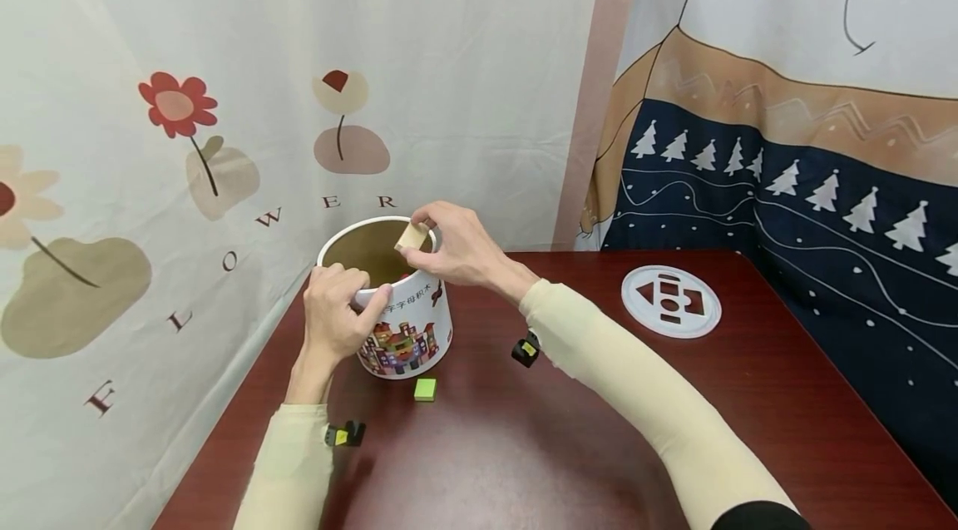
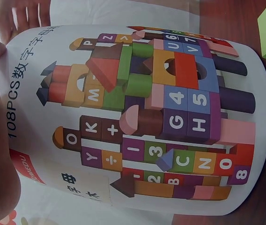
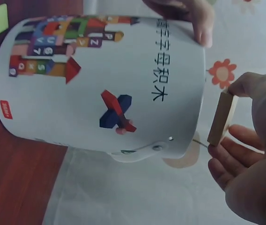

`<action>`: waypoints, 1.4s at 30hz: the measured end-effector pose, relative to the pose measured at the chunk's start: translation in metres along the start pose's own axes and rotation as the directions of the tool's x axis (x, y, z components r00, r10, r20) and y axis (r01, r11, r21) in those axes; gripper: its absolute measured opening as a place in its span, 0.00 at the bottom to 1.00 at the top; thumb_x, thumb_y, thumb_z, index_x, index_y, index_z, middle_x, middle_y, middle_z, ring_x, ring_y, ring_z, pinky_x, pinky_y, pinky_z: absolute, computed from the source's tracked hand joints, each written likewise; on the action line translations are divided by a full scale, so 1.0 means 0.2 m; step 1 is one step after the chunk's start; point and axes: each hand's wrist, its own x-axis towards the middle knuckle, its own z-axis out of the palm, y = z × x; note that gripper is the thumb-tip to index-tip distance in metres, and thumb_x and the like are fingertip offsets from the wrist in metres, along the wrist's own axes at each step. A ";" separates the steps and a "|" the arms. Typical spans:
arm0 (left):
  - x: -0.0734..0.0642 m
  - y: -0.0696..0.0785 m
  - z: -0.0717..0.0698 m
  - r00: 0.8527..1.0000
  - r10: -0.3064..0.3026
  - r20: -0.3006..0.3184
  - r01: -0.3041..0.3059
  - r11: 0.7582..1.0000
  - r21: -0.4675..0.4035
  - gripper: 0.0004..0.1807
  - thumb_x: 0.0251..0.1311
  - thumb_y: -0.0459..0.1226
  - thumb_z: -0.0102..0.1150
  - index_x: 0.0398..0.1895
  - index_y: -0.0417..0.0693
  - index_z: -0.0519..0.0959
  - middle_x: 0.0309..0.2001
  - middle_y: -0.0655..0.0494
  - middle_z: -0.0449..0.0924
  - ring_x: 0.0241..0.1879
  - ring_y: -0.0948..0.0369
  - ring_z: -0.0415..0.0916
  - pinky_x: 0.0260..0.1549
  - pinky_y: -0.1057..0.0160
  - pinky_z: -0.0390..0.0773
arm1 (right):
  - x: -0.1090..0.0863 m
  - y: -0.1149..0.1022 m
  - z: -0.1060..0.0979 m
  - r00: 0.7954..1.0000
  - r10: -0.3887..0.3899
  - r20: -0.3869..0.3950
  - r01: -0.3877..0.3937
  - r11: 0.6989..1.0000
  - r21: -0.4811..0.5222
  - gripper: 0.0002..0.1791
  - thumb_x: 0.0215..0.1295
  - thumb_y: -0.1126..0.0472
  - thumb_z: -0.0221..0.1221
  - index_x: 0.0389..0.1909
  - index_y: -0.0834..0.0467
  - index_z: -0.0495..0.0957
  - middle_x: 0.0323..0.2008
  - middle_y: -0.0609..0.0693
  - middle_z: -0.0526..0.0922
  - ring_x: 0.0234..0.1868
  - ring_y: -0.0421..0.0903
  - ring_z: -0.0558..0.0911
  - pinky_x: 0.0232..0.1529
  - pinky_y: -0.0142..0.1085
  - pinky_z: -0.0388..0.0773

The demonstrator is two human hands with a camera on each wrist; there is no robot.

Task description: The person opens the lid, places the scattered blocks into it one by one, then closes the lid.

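A white toy-block bucket printed with a colourful block castle stands at the back left of the table. My left hand grips its near rim, thumb outside and fingers over the edge. Over the bucket's mouth, my right hand pinches a plain wooden block between thumb and fingers. In the right wrist view that wooden block is a flat, pale piece just beyond the rim. A bit of red shows inside the bucket; the rest of its contents is hidden. A light green block lies on the table in front of the bucket.
A round white lid with shaped cut-outs lies at the back right of the dark red table. Printed cloths hang behind the table and along its sides. The bucket's handle hangs at its side.
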 end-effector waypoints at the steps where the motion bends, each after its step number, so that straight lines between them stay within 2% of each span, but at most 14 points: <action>1: 0.00 0.00 0.00 1.000 0.001 -0.001 -0.001 1.000 0.000 0.25 0.65 0.51 0.58 0.16 0.49 0.65 0.15 0.55 0.63 0.22 0.54 0.59 0.36 0.45 0.63 | 0.02 0.00 0.01 1.000 0.010 0.018 -0.010 1.000 0.001 0.22 0.69 0.53 0.71 0.59 0.61 0.85 0.56 0.56 0.89 0.56 0.55 0.88 0.58 0.43 0.83; 8: 0.00 0.00 0.00 1.000 0.004 -0.007 -0.004 1.000 0.002 0.25 0.65 0.51 0.58 0.16 0.49 0.65 0.15 0.54 0.63 0.21 0.54 0.59 0.36 0.45 0.63 | 0.10 0.00 0.05 0.991 0.049 0.124 -0.046 0.999 -0.027 0.25 0.72 0.51 0.71 0.64 0.60 0.83 0.61 0.55 0.88 0.63 0.52 0.86 0.67 0.44 0.82; 13: 0.00 0.00 0.00 1.000 0.011 -0.011 -0.011 1.000 0.005 0.25 0.65 0.51 0.58 0.16 0.49 0.65 0.15 0.55 0.63 0.21 0.54 0.58 0.36 0.45 0.64 | 0.11 -0.01 0.06 0.979 0.055 0.195 -0.051 0.998 -0.027 0.34 0.76 0.47 0.69 0.75 0.60 0.78 0.72 0.55 0.85 0.76 0.53 0.82 0.79 0.47 0.76; 17: 0.00 0.00 0.00 1.000 0.012 -0.003 -0.012 1.000 0.010 0.25 0.66 0.51 0.58 0.16 0.48 0.66 0.15 0.54 0.63 0.21 0.54 0.58 0.37 0.45 0.64 | 0.11 -0.01 0.06 0.968 0.076 0.239 -0.072 0.997 -0.025 0.41 0.78 0.42 0.67 0.83 0.57 0.71 0.82 0.54 0.76 0.85 0.54 0.73 0.87 0.50 0.67; 23: 0.00 0.00 -0.01 1.000 0.005 0.019 -0.005 1.000 0.026 0.25 0.66 0.51 0.58 0.16 0.48 0.66 0.15 0.54 0.64 0.21 0.54 0.59 0.38 0.45 0.65 | 0.11 0.00 0.06 0.954 0.083 0.289 -0.076 0.997 -0.034 0.50 0.77 0.36 0.64 0.90 0.55 0.59 0.91 0.55 0.60 0.93 0.54 0.58 0.92 0.51 0.55; 28: 0.00 0.00 0.00 1.000 0.008 -0.004 -0.008 1.000 0.011 0.25 0.65 0.50 0.58 0.16 0.48 0.66 0.15 0.54 0.64 0.21 0.54 0.60 0.37 0.44 0.65 | 0.10 0.01 0.06 0.953 0.063 0.298 -0.060 0.998 -0.020 0.53 0.77 0.35 0.63 0.92 0.53 0.54 0.93 0.55 0.53 0.95 0.54 0.51 0.94 0.53 0.49; 33: 0.00 0.00 0.00 1.000 0.006 -0.010 -0.006 1.000 0.007 0.24 0.64 0.50 0.58 0.16 0.49 0.65 0.14 0.55 0.63 0.21 0.54 0.59 0.36 0.44 0.65 | 0.07 0.01 0.06 0.952 0.057 0.301 -0.051 0.998 -0.028 0.53 0.77 0.34 0.64 0.93 0.51 0.53 0.94 0.54 0.52 0.96 0.53 0.49 0.94 0.54 0.49; 42: 0.00 0.00 -0.01 1.000 0.009 0.012 -0.009 1.000 0.022 0.26 0.67 0.51 0.59 0.16 0.47 0.66 0.15 0.54 0.64 0.21 0.53 0.60 0.37 0.44 0.65 | -0.04 0.00 0.03 0.972 -0.013 0.234 0.015 1.000 -0.006 0.52 0.74 0.37 0.69 0.90 0.52 0.59 0.92 0.55 0.57 0.93 0.54 0.56 0.92 0.54 0.56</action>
